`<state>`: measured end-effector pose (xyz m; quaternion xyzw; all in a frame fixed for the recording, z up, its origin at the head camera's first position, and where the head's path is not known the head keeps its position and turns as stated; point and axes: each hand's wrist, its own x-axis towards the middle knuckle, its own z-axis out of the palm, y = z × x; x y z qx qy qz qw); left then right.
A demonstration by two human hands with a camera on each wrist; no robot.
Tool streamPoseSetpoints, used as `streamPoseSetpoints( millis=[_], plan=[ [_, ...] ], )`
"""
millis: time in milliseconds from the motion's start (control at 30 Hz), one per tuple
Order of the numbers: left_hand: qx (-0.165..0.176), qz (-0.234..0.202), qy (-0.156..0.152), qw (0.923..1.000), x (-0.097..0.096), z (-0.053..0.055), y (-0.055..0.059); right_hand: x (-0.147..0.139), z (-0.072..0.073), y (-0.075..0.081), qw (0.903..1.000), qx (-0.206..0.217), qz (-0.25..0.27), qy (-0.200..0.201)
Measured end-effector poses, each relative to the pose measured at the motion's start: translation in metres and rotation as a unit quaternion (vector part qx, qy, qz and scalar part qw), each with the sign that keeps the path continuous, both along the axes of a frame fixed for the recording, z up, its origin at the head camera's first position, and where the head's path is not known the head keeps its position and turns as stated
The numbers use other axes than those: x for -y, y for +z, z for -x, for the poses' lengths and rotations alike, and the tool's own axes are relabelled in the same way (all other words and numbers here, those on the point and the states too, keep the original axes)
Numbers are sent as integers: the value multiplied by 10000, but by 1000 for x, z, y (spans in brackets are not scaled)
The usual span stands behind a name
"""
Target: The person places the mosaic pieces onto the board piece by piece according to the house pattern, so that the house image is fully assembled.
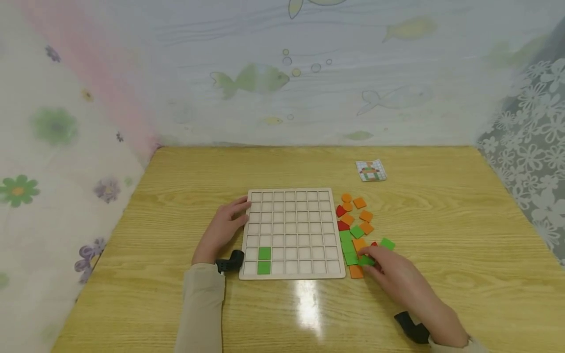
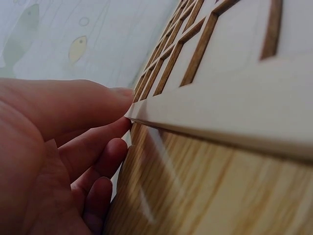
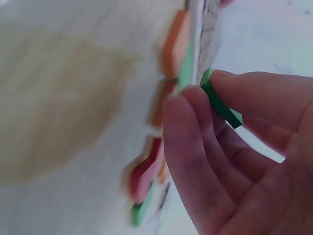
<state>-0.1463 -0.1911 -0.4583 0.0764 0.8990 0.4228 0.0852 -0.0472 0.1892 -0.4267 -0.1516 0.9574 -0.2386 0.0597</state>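
Observation:
A pale wooden grid board (image 1: 291, 283) lies flat on the table. Two green square tiles (image 1: 264, 260) fill cells one above the other near its lower left corner. My left hand (image 1: 222, 228) rests at the board's left edge; in the left wrist view its thumb (image 2: 105, 100) touches the rim, with the other fingers loosely bent below. Between thumb and fingers, my right hand (image 1: 399, 277) pinches a green tile (image 3: 222, 105) just right of the board, over loose tiles. Green tiles (image 1: 347, 247) lie along the board's right edge beside it.
Further up that side are several orange tiles (image 1: 366, 215), round orange pieces (image 1: 346, 197) and red pieces (image 1: 343, 226). A small paper card (image 1: 371, 170) with a coloured grid picture lies at the back right. Patterned walls border the table's back and left.

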Motion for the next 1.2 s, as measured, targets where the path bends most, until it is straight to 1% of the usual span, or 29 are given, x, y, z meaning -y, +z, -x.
streamPoseSetpoints(
  millis=[100,200,367,567,667,800,1033,1200],
  plan=[
    [38,15,32,10000,1,0,0,10,6,3,9999,-110,68,70],
    [35,48,54,10000,3,1,0,24,16,6,9996,-159,205,96],
    [3,51,105,9999,5,1,-2,47,33,6,9972,-271,641,267],
    [-3,-73,56,10000,3,-1,-5,70,46,3,9933,104,1079,394],
    [-47,-91,39,9999,2,-1,-4,82,51,3,9924,175,1145,418],
    [-68,-46,33,10000,2,-1,-1,95,58,3,9911,160,1207,533],
    [-36,18,60,10000,3,-1,1,114,65,6,9897,-158,1155,834],
    [-105,-44,25,9999,0,-1,-1,127,67,8,9897,-17,1133,874]
  ],
)
